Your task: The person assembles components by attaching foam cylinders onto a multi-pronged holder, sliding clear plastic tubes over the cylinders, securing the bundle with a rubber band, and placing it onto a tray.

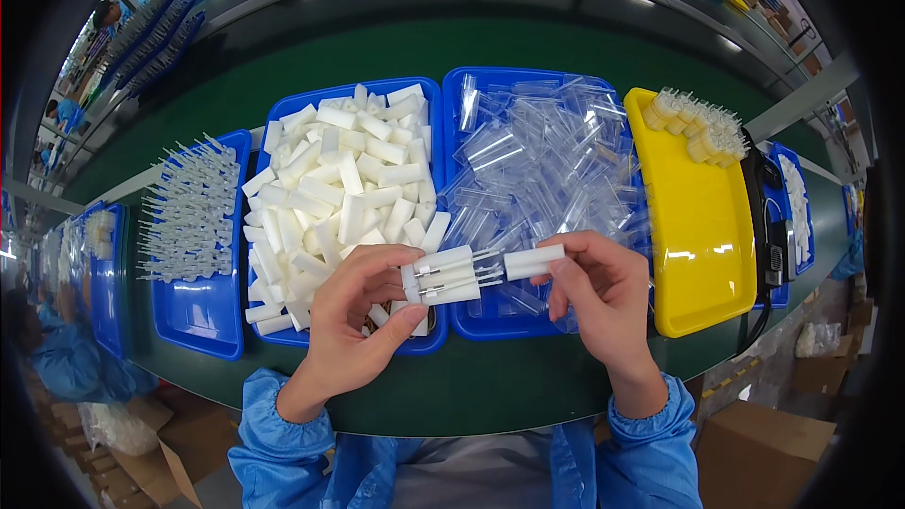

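My left hand [363,297] is closed around the white base of a small assembly [448,273]. Thin metal pins stick out of it toward the right, some with white sleeves over them. Between thumb and fingers of my right hand [603,297] are white cylindrical sleeves [534,262], level with the pin tips and apart from the assembly's white sleeves. Below and behind my left hand lies a blue tray [436,132] heaped with white sleeves [353,170]. Transparent plastic tubes [547,160] fill another blue tray [457,85] behind my right hand.
On the left, a blue tray [198,320] holds rows of pinned white parts [193,212]. A yellow tray [707,264] on the right carries several pinned assemblies [693,123] at its far end. A black device [773,245] stands beside it. Cardboard boxes [764,452] sit below the green table.
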`<state>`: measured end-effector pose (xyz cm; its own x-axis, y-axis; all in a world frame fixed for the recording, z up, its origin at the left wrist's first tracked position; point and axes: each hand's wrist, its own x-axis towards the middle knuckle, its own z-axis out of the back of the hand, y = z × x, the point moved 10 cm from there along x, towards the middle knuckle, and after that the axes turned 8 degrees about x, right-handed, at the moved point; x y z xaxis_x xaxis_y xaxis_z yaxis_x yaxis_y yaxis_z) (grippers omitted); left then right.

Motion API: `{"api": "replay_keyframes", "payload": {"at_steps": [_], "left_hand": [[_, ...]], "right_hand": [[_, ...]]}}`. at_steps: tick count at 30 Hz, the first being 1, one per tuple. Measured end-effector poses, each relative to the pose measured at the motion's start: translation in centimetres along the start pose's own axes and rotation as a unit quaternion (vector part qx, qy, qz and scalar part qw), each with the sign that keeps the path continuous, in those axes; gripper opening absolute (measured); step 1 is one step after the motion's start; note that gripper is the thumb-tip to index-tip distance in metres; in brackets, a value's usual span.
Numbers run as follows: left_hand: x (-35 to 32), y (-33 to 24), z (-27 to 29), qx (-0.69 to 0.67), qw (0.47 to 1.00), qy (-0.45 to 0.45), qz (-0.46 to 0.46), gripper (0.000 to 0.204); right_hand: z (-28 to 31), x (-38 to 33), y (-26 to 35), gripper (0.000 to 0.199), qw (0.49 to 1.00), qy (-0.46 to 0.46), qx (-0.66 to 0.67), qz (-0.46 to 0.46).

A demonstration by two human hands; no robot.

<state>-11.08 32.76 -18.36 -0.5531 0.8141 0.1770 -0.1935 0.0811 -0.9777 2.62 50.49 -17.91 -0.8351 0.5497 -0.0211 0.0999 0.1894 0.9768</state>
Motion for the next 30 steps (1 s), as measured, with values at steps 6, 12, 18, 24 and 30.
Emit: {"api": "replay_keyframes", "payload": {"at_steps": [6, 12, 18, 24, 30], "left_hand": [[-0.1, 0.0, -0.5, 0.005, 1.0, 0.014, 0.004, 0.047], [-0.3, 0.6, -1.1, 0.01, 1.0, 0.017, 0.024, 0.047], [-0.1, 0.3, -1.1, 0.031, 0.999, 0.014, 0.005, 0.046], [-0.3, 0.7, -1.0, 0.006, 1.0, 0.009, 0.028, 0.046], [-0.4, 0.6, -0.9, -0.021, 0.999, 0.006, 0.026, 0.045]], "right_hand": [[-1.5, -0.3, -0.5, 0.02, 0.999, 0.042, -0.002, -0.03], [-1.8, -0.5, -0.2, 0.02, 0.998, 0.056, -0.025, -0.024], [-1.6, -0.5, -0.6, 0.02, 0.998, 0.047, -0.02, -0.023], [-1.3, -0.5, -0.6, 0.019, 0.998, 0.045, -0.034, -0.014], [-1.4, -0.5, -0.4, 0.019, 0.999, 0.042, -0.034, -0.007]]}}
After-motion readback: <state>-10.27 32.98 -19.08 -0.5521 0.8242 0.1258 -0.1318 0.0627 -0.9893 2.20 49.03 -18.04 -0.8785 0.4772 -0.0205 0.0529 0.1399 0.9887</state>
